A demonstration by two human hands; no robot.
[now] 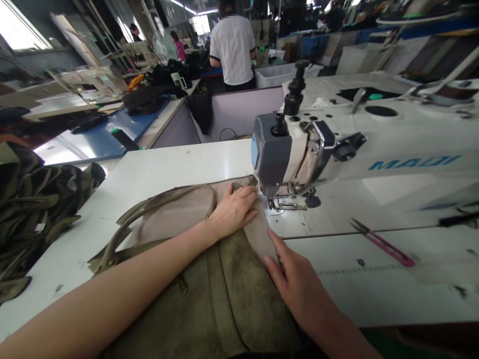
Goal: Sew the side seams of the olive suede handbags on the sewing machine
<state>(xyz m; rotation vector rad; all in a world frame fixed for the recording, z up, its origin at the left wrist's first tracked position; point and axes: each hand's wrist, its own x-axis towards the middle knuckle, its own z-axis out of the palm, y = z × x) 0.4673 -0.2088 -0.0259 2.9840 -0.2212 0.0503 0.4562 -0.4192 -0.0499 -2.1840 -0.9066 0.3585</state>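
Note:
An olive-green handbag [243,279] with a beige lining lies across the sewing table, its curved handle [129,222] off to the left. My left hand [234,209] rests on the bag's upper part, beside the sewing machine head [275,152], with fingers laid over the fabric and the thumb apart. At the bag's right edge, my right hand [294,276] grips the beige lining [260,237] between thumb and fingers. The top corner of the bag reaches close to the presser foot [286,204]. Whether it lies under the foot cannot be made out.
Thread snips [385,244] with a pink handle lie right of my right hand. Dark green bag pieces [41,214] are heaped at the left. A thread cone [123,138] lies on the blue table behind. A person in a white shirt [234,50] stands farther back.

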